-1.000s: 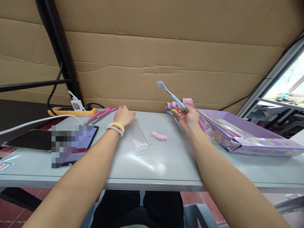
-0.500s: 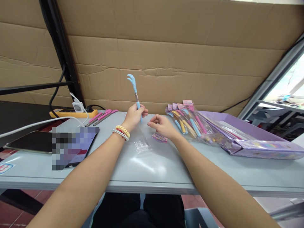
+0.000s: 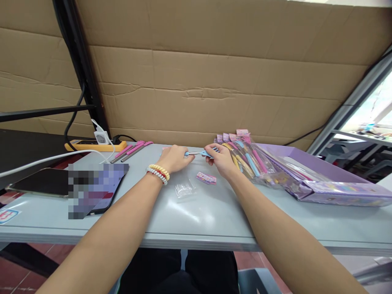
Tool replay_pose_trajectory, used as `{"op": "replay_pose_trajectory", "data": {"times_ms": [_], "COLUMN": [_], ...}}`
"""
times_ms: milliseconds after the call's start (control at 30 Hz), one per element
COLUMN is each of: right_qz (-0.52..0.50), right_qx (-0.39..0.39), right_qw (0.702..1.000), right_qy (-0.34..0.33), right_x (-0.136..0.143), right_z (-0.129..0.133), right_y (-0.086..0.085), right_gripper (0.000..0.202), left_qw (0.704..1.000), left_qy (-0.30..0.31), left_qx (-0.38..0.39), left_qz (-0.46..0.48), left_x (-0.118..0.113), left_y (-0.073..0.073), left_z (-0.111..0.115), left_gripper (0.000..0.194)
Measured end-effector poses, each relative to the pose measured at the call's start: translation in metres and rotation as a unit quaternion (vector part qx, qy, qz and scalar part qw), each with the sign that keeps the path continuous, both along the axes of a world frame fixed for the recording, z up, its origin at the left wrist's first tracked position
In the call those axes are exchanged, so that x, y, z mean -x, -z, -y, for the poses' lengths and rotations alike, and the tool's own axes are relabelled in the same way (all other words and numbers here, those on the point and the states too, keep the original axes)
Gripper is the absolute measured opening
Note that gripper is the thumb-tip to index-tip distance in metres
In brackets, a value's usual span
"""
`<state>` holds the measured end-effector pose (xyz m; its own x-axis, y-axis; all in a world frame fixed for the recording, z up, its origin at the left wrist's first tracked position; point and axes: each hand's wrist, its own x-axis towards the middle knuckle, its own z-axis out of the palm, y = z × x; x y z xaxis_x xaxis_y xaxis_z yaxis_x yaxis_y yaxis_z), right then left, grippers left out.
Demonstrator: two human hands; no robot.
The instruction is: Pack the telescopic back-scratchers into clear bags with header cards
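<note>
A light blue stick with a claw-shaped head and a metal shaft [image 3: 194, 153] lies level between my hands. My left hand [image 3: 176, 158] is closed round its blue handle. Its blue claw end is in the fingers of my right hand [image 3: 219, 158]. Below them on the grey table [image 3: 196, 216] are a clear plastic wrapper [image 3: 184, 189] and small pink printed cards [image 3: 206, 178]. To the right of my right hand lie several wrapped sticks [image 3: 245, 157] in yellow, blue and pink.
Pink sticks [image 3: 133, 150] lie at the back left, near an orange power strip [image 3: 88, 145] with a white cable. A phone [image 3: 112, 192] and a dark tablet [image 3: 39, 182] are on the left. A purple box [image 3: 343, 192] stands on the right, cardboard [image 3: 214, 73] behind.
The blue stick has gone from upright to level. My right hand has moved up and taken hold of its claw end. My left hand has turned palm down, still holding the handle.
</note>
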<state>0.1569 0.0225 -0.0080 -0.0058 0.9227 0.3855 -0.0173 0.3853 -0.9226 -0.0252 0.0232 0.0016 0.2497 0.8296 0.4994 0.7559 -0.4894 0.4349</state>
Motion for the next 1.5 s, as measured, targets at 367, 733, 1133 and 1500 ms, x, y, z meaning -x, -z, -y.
{"op": "replay_pose_trajectory", "data": {"times_ms": [367,733,1133,1500], "right_qz": [-0.132,-0.154,-0.317,-0.481], "right_qx": [0.003,-0.018,-0.038,-0.044], "right_qw": [0.984,0.988,0.945,0.857], "right_qy": [-0.12,-0.023,0.069,0.182], "right_x": [0.008,0.006,-0.039,-0.094], "right_z": [0.006,0.005,0.004,0.015], "right_y": [0.0,-0.012,-0.04,-0.061], "right_gripper": [0.033,0.042,0.038,0.04], "left_qw": [0.985,0.978,0.974,0.975], "left_qy": [0.014,-0.025,-0.075,-0.12], "left_qx": [-0.109,-0.161,-0.195,-0.183], "left_qz": [-0.135,-0.128,-0.087,-0.02], "left_x": [-0.018,-0.017,0.009,0.039], "left_y": [-0.003,-0.01,-0.01,0.006], "left_z": [0.016,0.006,-0.019,-0.038], "left_gripper": [0.037,0.033,0.027,0.026]}}
